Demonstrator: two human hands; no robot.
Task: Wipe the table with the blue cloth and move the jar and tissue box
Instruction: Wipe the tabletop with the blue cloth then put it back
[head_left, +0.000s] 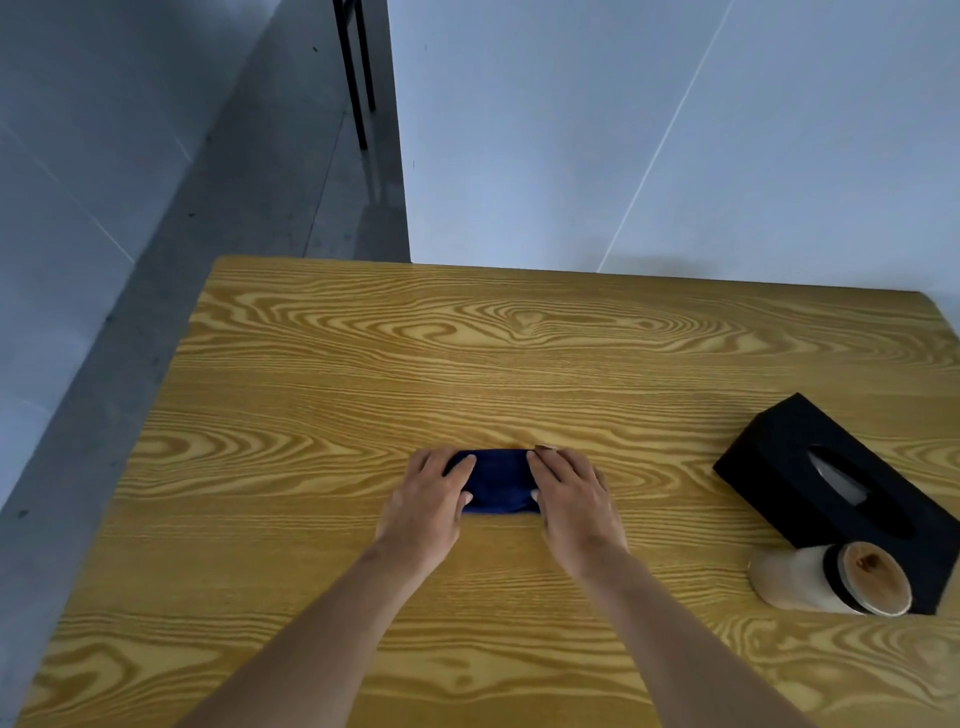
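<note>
Blue cloth (497, 483): folded into a small pad, lying flat near the middle of the bench (519, 353), under both hands. Left hand (431, 499): fingers (464, 464) laid over the cloth's left end, lightly bent, pressing rather than clutching. Right hand (571, 499): fingers straight, flat on the cloth's right end. Tissue box (831, 493): black, at the bench's right edge, well apart from the cloth. Jar (831, 579): pale, wooden-lidded, just in front of the box and seemingly touching it. Status, as judged: cloth in hand, wiping either under way or about to start; how much surface is wiped cannot be told. Box and jar look unmoved; their corner remains.
</note>
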